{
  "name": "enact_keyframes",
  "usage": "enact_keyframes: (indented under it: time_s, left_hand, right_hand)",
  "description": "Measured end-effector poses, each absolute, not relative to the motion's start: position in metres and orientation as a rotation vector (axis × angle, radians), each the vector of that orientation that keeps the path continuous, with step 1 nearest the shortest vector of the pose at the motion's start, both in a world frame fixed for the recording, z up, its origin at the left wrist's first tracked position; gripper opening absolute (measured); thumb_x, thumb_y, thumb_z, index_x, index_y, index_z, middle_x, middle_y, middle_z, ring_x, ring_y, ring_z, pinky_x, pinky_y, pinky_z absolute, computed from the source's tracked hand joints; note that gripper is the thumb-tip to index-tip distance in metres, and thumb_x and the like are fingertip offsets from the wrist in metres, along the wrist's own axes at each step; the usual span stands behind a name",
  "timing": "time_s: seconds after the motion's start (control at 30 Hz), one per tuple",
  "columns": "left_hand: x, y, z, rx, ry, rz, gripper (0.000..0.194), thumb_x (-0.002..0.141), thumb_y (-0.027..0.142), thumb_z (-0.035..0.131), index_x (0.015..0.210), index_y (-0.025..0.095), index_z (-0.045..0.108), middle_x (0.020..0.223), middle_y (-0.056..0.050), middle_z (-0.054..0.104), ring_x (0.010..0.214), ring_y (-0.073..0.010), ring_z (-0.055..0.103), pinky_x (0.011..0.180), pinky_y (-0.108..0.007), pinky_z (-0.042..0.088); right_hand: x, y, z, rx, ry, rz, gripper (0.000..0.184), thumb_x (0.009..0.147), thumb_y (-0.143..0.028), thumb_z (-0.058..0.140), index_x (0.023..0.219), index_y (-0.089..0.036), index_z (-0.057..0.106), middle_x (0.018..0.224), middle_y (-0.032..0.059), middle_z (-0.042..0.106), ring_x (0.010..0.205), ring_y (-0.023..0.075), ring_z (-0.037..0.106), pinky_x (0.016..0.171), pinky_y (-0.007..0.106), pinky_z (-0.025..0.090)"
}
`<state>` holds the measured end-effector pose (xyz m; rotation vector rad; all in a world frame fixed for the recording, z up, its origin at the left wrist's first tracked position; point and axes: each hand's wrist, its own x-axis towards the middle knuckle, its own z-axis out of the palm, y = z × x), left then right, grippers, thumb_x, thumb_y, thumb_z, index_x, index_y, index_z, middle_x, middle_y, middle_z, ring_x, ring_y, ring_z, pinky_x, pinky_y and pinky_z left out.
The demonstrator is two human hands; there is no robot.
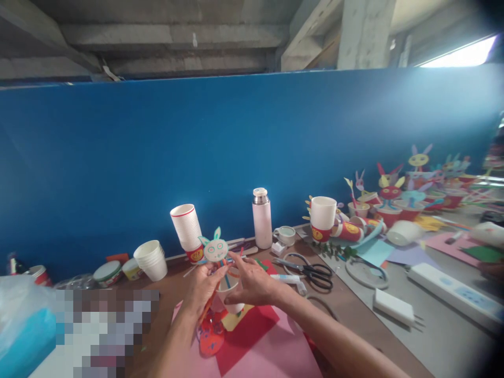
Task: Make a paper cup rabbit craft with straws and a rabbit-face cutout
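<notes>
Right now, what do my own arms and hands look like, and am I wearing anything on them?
Your bare left hand and bare right hand have no gloves. Your bare left forearm and bare right forearm show no sleeves, and I see no watch, ring or bracelet.

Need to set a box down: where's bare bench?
Bare brown tabletop lies right of the pink paper, below the black-handled scissors. Grey surface shows below the white power strip. Crowded: the far right, packed with paper-cup rabbit crafts, and around the left hand and right hand.
</notes>
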<state>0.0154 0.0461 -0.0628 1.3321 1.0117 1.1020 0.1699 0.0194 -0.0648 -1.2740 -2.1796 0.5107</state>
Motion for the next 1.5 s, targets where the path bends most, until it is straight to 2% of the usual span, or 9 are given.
enact_keyframes:
  time_s: [0.1, 0.17, 0.27, 0.4, 0.53, 0.63, 0.93, 1.2, 1.5]
  left_hand:
    - [0.012, 0.048, -0.061, 1.319, 1.039, 1.118, 0.026, 0.063, 0.032, 0.069, 0.081, 0.013, 0.067, 0.074, -0.006, 0.071, 0.079, -0.0220, 0.064, 0.075, -0.029, 0.045]
    - [0.008, 0.048, -0.058, 1.294, 1.063, 1.121, 0.028, 0.063, 0.034, 0.069, 0.082, 0.013, 0.067, 0.072, -0.005, 0.070, 0.075, -0.0216, 0.064, 0.072, -0.028, 0.045]
    - [0.001, 0.049, -0.054, 1.254, 1.089, 1.142, 0.032, 0.063, 0.035, 0.069, 0.084, 0.012, 0.067, 0.070, -0.006, 0.070, 0.069, -0.0207, 0.064, 0.066, -0.028, 0.046]
    - [-0.007, 0.050, -0.051, 1.224, 1.055, 1.182, 0.036, 0.063, 0.036, 0.069, 0.089, 0.011, 0.067, 0.072, -0.007, 0.070, 0.068, -0.0200, 0.064, 0.065, -0.027, 0.045]
    - [-0.013, 0.051, -0.048, 1.158, 1.004, 1.244, 0.033, 0.060, 0.034, 0.071, 0.084, 0.011, 0.068, 0.075, -0.007, 0.070, 0.071, -0.0197, 0.063, 0.064, -0.025, 0.045]
    - [-0.016, 0.053, -0.046, 1.127, 0.969, 1.288, 0.030, 0.060, 0.032, 0.072, 0.081, 0.012, 0.068, 0.075, -0.006, 0.070, 0.069, -0.0181, 0.063, 0.064, -0.025, 0.045]
    - [-0.011, 0.050, -0.045, 1.188, 1.002, 1.249, 0.034, 0.061, 0.034, 0.071, 0.088, 0.012, 0.068, 0.077, -0.008, 0.070, 0.071, -0.0185, 0.063, 0.067, -0.025, 0.046]
    - [-0.007, 0.045, -0.042, 1.202, 1.051, 1.155, 0.036, 0.063, 0.035, 0.070, 0.089, 0.012, 0.067, 0.072, -0.006, 0.070, 0.066, -0.0184, 0.063, 0.060, -0.024, 0.046]
    - [-0.004, 0.042, -0.036, 1.243, 1.068, 1.148, 0.033, 0.061, 0.034, 0.071, 0.085, 0.011, 0.068, 0.069, -0.005, 0.070, 0.067, -0.0175, 0.064, 0.063, -0.023, 0.046]
  right_hand:
    - [0.176, 0.022, -0.064, -1.209, -2.164, 0.533, 0.104, 0.053, -0.044, 0.073, 0.137, -0.020, 0.016, 0.108, 0.0105, 0.060, 0.108, 0.0297, 0.050, 0.098, 0.046, 0.025]
    - [0.185, 0.027, -0.060, -1.139, -2.094, 0.590, 0.099, 0.056, -0.047, 0.071, 0.137, -0.021, 0.018, 0.115, 0.0112, 0.056, 0.106, 0.0282, 0.051, 0.094, 0.044, 0.030]
    - [0.203, 0.038, -0.052, -1.059, -1.835, 0.690, 0.075, 0.071, -0.046, 0.059, 0.133, -0.021, 0.026, 0.116, 0.0101, 0.053, 0.102, 0.0219, 0.053, 0.084, 0.035, 0.040]
    - [0.220, 0.052, -0.051, -1.137, -1.500, 0.805, 0.044, 0.081, -0.039, 0.045, 0.118, -0.017, 0.045, 0.094, 0.0055, 0.059, 0.082, 0.0139, 0.056, 0.070, 0.025, 0.044]
    - [0.229, 0.058, -0.061, -1.259, -1.597, 1.003, 0.020, 0.074, -0.029, 0.051, 0.073, -0.014, 0.063, 0.059, 0.0008, 0.059, 0.056, 0.0116, 0.054, 0.052, 0.021, 0.041]
    - [0.227, 0.054, -0.066, -1.257, -1.686, 1.186, 0.023, 0.069, -0.029, 0.057, 0.053, -0.013, 0.060, 0.046, 0.0009, 0.057, 0.044, 0.0113, 0.053, 0.044, 0.020, 0.040]
    - [0.186, 0.046, -0.074, -1.160, -1.447, 1.229, 0.040, 0.076, -0.049, 0.048, 0.068, -0.011, 0.061, 0.061, 0.0028, 0.059, 0.046, 0.0052, 0.046, 0.041, 0.015, 0.031]
    - [0.176, 0.041, -0.069, -1.022, -1.396, 1.100, 0.019, 0.072, -0.031, 0.054, 0.069, -0.013, 0.060, 0.057, -0.0020, 0.054, 0.051, 0.0075, 0.049, 0.050, 0.018, 0.039]
    - [0.177, 0.046, -0.076, -1.106, -1.509, 0.858, 0.026, 0.078, -0.033, 0.046, 0.067, -0.014, 0.061, 0.056, -0.0006, 0.055, 0.053, 0.0097, 0.048, 0.049, 0.019, 0.035]
